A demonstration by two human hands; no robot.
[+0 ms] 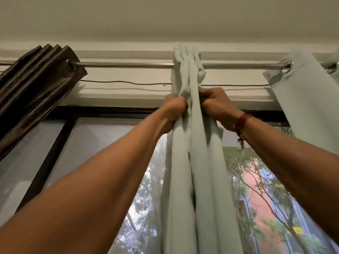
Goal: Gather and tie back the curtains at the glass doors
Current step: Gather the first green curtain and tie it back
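Reaching up from the lower corners of the frame, both forearms converge on the centre. Left hand (174,107) clenched on the left edge of the pale curtain (200,162), right hand (214,105) clenched on the right edge, a red thread bracelet (242,123) at that wrist; the bunched folds squeezed between the two fists just below the rod. Exact finger placement hidden in the cloth, possibly pinching separate pleats rather than the whole bundle.

Hanging from the metal curtain rod (128,64) at centre top, falling past the bottom edge of the frame. Soft, pliable, fairly light by the look of it; deep folds, no stiffness, likely to slide along the rod with ease and to spring open again if let go. Best taken lower down, around the full gathered bundle, for tying.

Further back: dark brown curtain (36,85) bunched at upper left, another pale panel (302,98) at upper right, glass door (102,143) behind, trees and a pinkish building outside.
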